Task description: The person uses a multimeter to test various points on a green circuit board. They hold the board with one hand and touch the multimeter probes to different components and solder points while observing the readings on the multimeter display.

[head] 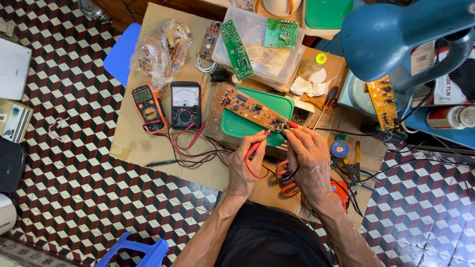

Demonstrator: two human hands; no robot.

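1 head-worn camera looks steeply down – close over the cardboard-covered work surface (148, 143) and tiled floor (69, 163)

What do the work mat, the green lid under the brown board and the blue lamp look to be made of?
Mat: likely cardboard, flat tan, matte, with raw edges.
Green lid: seemingly plastic, smooth, with rounded moulded corners.
Lamp: probably painted metal, blue with a soft sheen and a ribbed flexible neck.

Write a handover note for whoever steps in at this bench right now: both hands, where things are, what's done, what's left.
Left hand: holds the red probe, tip at the brown circuit board.
Right hand: holds the black probe at the same board end.
The board lies on a green lid. Two meters sit left of it: orange digital meter, black analog meter.
Done: probes placed. Left: reading a meter; which one is wired I cannot tell.
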